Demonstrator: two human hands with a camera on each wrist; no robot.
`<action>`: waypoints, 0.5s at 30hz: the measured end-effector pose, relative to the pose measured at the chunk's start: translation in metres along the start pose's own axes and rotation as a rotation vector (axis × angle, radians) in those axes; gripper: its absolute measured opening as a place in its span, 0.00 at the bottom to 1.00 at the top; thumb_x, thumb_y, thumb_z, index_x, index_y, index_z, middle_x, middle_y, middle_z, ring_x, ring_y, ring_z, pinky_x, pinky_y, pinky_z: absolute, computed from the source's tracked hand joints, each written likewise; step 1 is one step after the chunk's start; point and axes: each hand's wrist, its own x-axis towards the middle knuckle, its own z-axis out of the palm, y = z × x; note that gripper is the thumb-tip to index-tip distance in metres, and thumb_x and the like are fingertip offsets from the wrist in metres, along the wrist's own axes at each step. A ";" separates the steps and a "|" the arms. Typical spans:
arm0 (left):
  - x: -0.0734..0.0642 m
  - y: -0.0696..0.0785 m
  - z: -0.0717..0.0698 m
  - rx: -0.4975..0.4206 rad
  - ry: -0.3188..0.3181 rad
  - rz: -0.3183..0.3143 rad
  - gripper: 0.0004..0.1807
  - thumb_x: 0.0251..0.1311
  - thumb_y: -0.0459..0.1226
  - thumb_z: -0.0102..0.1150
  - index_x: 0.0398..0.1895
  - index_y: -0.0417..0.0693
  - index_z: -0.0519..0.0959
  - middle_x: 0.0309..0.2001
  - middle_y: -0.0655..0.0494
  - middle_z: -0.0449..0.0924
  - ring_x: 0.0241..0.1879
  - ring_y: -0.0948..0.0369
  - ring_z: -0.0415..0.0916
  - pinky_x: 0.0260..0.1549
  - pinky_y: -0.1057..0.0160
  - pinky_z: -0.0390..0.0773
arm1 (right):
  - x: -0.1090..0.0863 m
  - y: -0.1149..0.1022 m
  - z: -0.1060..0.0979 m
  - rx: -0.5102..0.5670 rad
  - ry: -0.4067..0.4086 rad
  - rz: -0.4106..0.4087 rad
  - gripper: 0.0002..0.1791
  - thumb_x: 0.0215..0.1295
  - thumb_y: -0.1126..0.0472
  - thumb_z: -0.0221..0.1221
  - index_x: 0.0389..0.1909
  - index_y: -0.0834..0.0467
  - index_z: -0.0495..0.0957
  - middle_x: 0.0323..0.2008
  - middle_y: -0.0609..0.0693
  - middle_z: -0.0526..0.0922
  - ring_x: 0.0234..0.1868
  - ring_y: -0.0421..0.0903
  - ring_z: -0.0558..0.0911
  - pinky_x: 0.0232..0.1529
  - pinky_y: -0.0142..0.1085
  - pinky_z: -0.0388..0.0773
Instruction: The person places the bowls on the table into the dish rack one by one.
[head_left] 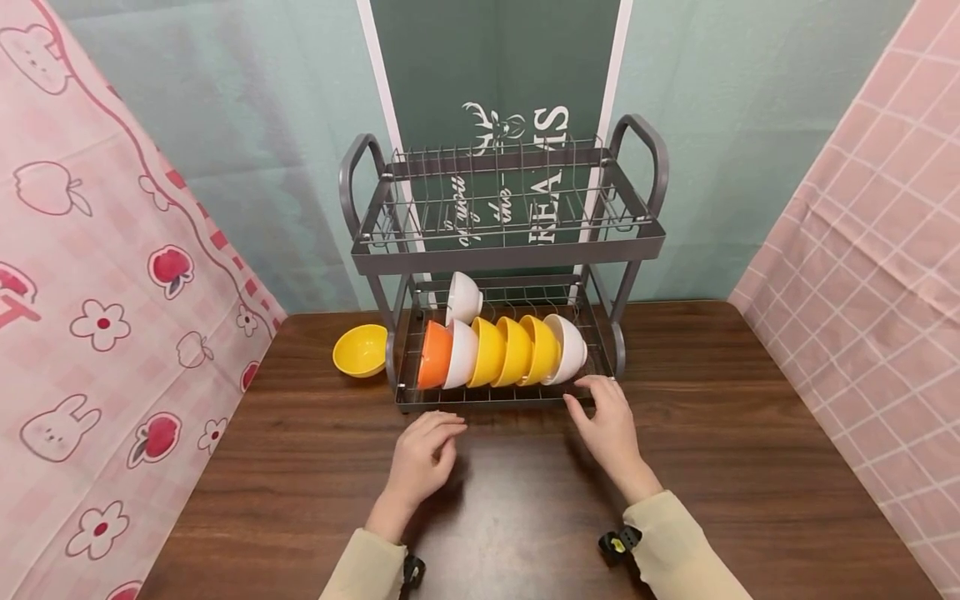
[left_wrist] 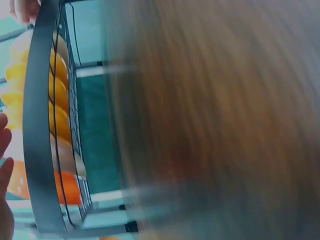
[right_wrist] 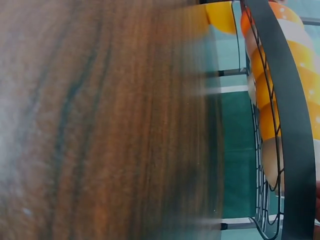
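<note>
My left hand (head_left: 426, 457) hovers in front of the lower tier of a grey two-tier dish rack (head_left: 510, 258), fingers together and loosely bent around nothing. My right hand (head_left: 611, 429) is by the tier's front right corner, thumb and fingers apart. Its fingertips come close to the end white bowl (head_left: 567, 350); contact cannot be made out. Leaning on their sides in the front row, from the left, are an orange bowl (head_left: 434, 357), a white bowl (head_left: 461, 354), several yellow bowls (head_left: 513, 352) and that end white bowl. Another white bowl (head_left: 463, 298) tilts behind them.
A yellow bowl (head_left: 361, 351) sits on the wooden table (head_left: 510, 500), left of the rack. Wire slots (head_left: 502, 200) span the rack's upper tier, with a curved handle (head_left: 645, 158) at each end. Patterned cloths (head_left: 862, 250) hang on both sides.
</note>
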 end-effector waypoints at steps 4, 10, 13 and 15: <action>-0.003 -0.016 -0.011 -0.020 0.144 0.011 0.13 0.41 0.26 0.47 0.26 0.41 0.82 0.27 0.53 0.82 0.29 0.57 0.78 0.32 0.63 0.78 | -0.002 0.001 0.002 -0.047 0.000 -0.045 0.11 0.50 0.64 0.66 0.35 0.62 0.78 0.32 0.55 0.82 0.37 0.53 0.79 0.50 0.48 0.72; -0.011 -0.053 -0.031 0.112 0.228 -0.125 0.11 0.43 0.26 0.49 0.25 0.40 0.82 0.26 0.49 0.80 0.29 0.54 0.75 0.32 0.62 0.75 | -0.006 0.003 0.005 -0.100 -0.022 -0.081 0.09 0.49 0.62 0.66 0.32 0.59 0.80 0.28 0.52 0.84 0.34 0.51 0.80 0.55 0.53 0.69; -0.014 -0.071 -0.039 0.217 0.207 -0.214 0.09 0.45 0.27 0.51 0.26 0.40 0.82 0.29 0.48 0.80 0.31 0.52 0.75 0.32 0.58 0.74 | -0.008 0.004 0.005 -0.121 -0.044 -0.077 0.09 0.49 0.61 0.66 0.32 0.58 0.80 0.29 0.51 0.84 0.35 0.51 0.80 0.55 0.51 0.69; -0.014 -0.081 -0.044 0.277 0.148 -0.298 0.09 0.46 0.27 0.53 0.30 0.40 0.82 0.33 0.48 0.80 0.35 0.50 0.75 0.35 0.56 0.75 | -0.008 0.005 0.005 -0.128 -0.051 -0.074 0.09 0.50 0.61 0.66 0.33 0.58 0.80 0.29 0.51 0.84 0.35 0.51 0.80 0.55 0.49 0.69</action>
